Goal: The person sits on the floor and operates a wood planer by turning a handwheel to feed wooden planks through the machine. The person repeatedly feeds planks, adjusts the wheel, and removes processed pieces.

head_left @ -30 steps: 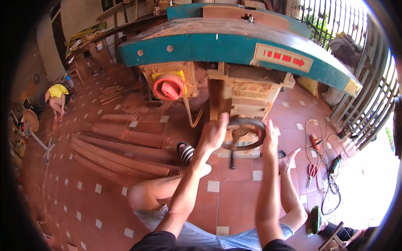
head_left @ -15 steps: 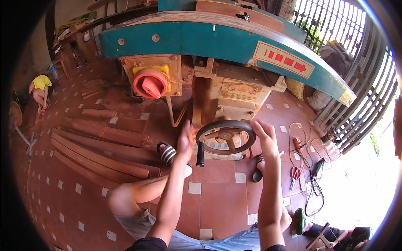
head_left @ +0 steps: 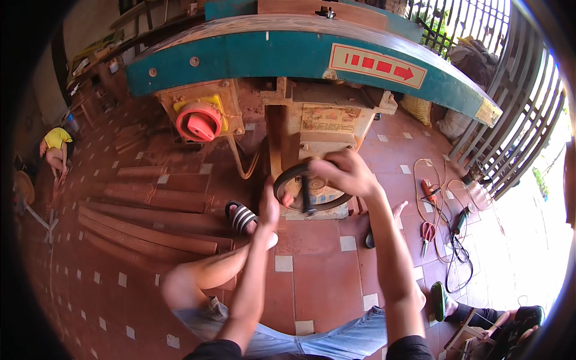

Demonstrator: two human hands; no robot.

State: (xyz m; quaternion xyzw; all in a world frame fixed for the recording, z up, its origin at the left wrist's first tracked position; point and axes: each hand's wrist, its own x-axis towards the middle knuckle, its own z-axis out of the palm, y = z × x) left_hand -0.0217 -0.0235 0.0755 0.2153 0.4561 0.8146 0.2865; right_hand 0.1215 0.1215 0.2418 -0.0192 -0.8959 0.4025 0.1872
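In front of me is a dark round handwheel (head_left: 327,206) on the body of a woodworking machine (head_left: 327,123) with a teal-edged table. Its black crank handle (head_left: 308,195) sticks out from the upper part of the rim. My left hand (head_left: 270,207) is closed at the left side of the rim, with a fingertip showing inside the wheel. Over the top right of the rim lies my right hand (head_left: 348,172), fingers bent round it and partly blurred. Above and to the left, a red rotary switch (head_left: 199,124) sits on a yellow plate, untouched.
Long wooden boards (head_left: 150,237) lie on the tiled floor at left. At right are red-handled scissors (head_left: 427,234), an orange power tool (head_left: 428,191) and tangled cords. A person in yellow (head_left: 57,141) bends far left; another person (head_left: 498,321) is at lower right.
The handwheel has turned clockwise, its crank handle moving up from the lower left. My right hand went from the right side to the top of the rim. The view shifted slightly.
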